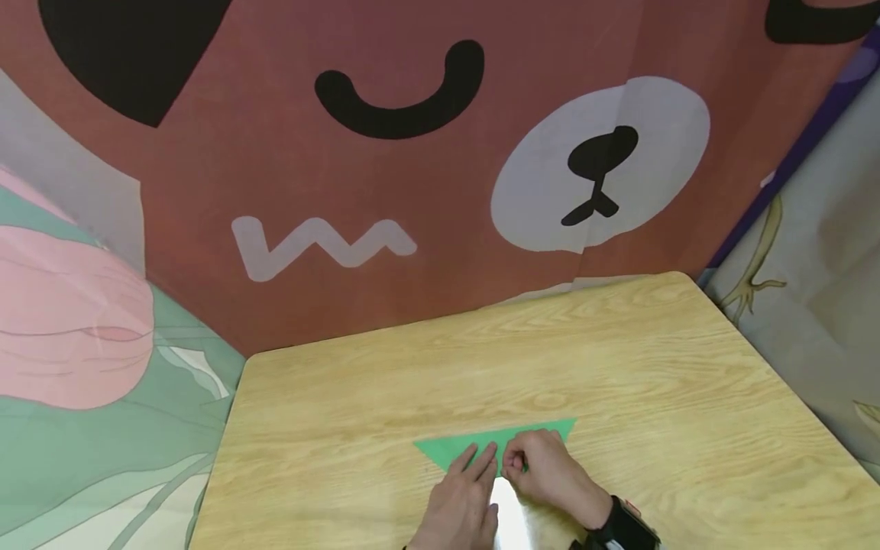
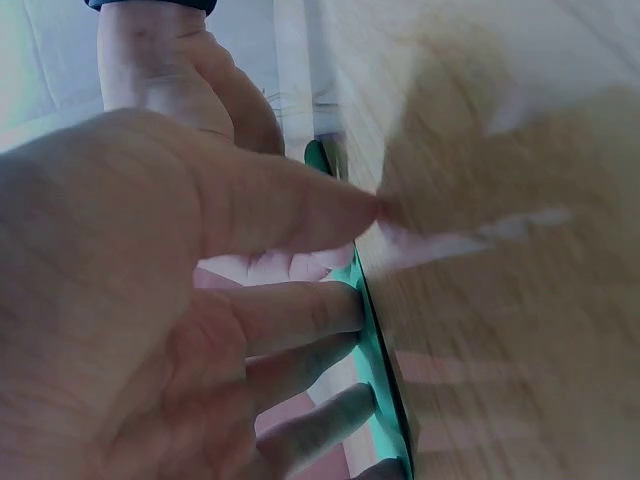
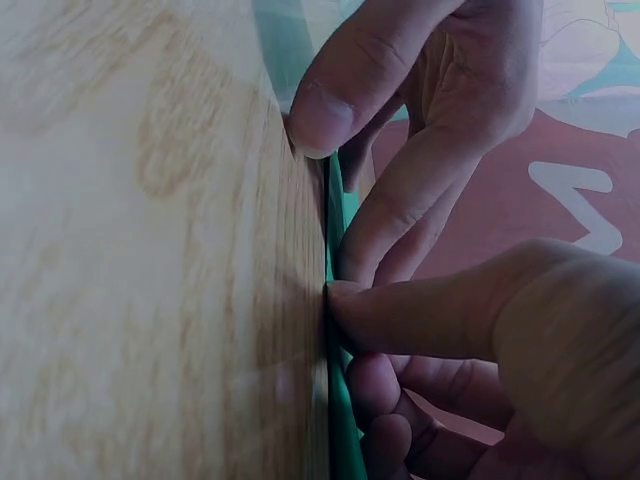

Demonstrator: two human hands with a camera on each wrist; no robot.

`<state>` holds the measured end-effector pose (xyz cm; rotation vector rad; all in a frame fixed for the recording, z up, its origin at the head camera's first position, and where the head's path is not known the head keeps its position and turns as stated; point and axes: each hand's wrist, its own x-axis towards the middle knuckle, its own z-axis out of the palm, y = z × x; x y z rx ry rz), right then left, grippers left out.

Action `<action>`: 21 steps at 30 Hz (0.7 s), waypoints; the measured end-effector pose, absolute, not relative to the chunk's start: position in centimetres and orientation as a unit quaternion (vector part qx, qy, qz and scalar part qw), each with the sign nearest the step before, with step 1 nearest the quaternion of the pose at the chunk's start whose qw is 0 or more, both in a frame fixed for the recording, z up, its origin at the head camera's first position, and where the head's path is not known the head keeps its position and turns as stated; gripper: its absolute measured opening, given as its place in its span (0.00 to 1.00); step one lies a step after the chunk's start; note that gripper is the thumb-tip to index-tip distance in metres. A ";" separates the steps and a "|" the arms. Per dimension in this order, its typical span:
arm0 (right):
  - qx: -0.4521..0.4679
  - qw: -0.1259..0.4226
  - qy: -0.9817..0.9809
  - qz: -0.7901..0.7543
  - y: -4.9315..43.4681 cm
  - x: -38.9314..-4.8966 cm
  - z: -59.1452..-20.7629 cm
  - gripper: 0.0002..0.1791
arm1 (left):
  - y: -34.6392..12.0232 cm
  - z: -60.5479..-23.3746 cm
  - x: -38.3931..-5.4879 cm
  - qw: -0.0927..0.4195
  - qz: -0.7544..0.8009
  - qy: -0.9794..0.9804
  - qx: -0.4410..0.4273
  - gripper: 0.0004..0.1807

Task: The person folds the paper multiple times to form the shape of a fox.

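A sheet of green paper (image 1: 502, 436), folded into a triangular shape, lies flat on the table with its long edge on the far side. My left hand (image 1: 462, 500) rests on its left part, fingers straight and spread, the fingertips pressing the paper in the left wrist view. My right hand (image 1: 546, 470) is at the near edge, right of the left fingers. Its thumb (image 3: 400, 315) and curled index finger meet at that edge and pinch the paper; the other fingers are folded in. Both hands cover the paper's lower part.
The wood-grain table (image 1: 385, 382) backs onto a brown cloth (image 1: 440, 176) with a cartoon bear face. Patterned cloths hang at the left and right sides. A black watch (image 1: 622, 527) is on the right wrist. Bright glare shows on the tabletop between the hands.
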<state>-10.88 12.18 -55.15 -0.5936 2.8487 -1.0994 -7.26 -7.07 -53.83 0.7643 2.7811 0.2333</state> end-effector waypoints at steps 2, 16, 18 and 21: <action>-0.190 0.012 0.917 -0.351 12.2 -10.9 -55.2 0.15 | -7.0 -53.8 -7.3 0.134 0.080 0.953 0.259 0.36; -0.191 0.020 0.912 -0.362 12.5 -10.9 -55.1 0.15 | -7.0 -53.8 -7.3 0.141 0.068 0.950 0.269 0.34; -0.190 0.022 0.912 -0.364 12.6 -11.0 -55.1 0.15 | -7.0 -53.9 -7.3 0.140 0.067 0.951 0.267 0.34; -0.188 0.018 0.913 -0.361 12.7 -10.9 -55.2 0.15 | -7.1 -53.9 -7.4 0.142 0.070 0.951 0.267 0.35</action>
